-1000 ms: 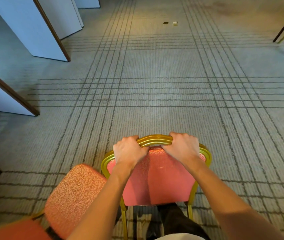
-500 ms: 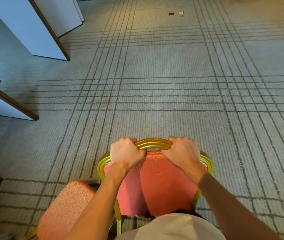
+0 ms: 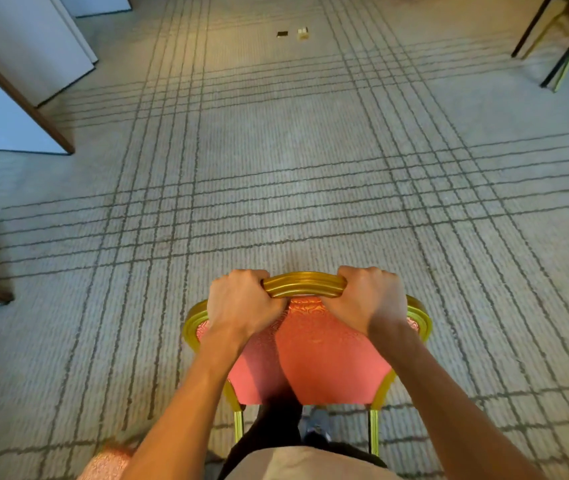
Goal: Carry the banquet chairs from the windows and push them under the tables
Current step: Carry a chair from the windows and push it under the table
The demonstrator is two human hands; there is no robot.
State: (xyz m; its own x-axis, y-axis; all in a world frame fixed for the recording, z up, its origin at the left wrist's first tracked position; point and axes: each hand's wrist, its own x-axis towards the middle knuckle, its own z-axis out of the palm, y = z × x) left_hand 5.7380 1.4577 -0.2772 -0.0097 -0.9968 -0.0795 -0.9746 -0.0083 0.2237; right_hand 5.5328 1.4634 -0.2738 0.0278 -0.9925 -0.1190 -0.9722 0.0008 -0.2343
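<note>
Both hands — left hand (image 3: pixel 241 303), right hand (image 3: pixel 367 299) — clamp the banquet chair (image 3: pixel 314 344) top rail, near centre; its hidden legs might snag the carpet (image 3: pixel 276 168) — or clip table legs (image 3: pixel 553 46) far right

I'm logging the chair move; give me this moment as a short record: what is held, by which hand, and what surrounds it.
held item: banquet chair, pink back, gold frame
left hand: grips the top rail left of centre
right hand: grips the top rail right of centre
floor: grey carpet with dark grid lines
far right: dark and yellow furniture legs
far left: pale wall panels
lower left: edge of a second pink chair
</note>
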